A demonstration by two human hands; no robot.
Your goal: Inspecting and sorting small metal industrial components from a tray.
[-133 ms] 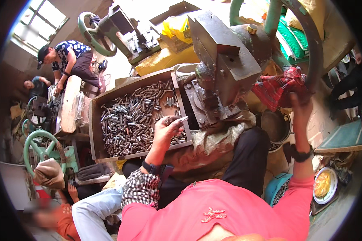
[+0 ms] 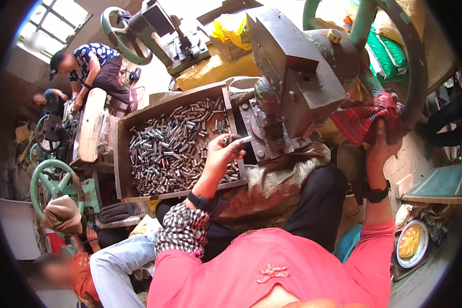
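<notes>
My left hand pinches a small metal tube between thumb and fingertips. It hovers over the right side of a wooden box heaped with short metal tubes, close to the die area of a hand press. My right hand is closed on a red checked cloth wrapped at the lower part of the press's large wheel. The fingers are partly hidden by the cloth.
A metal bucket stands behind my right forearm, with a blue basin below. A white bowl holds a yellow bag. Another wheeled press stands beyond the box. Co-workers sit at the left, one in a patterned shirt.
My left hand has moved slightly up and right with the tube, toward the press. My right hand and the cloth sit a little lower in view. The view has shifted slightly.
</notes>
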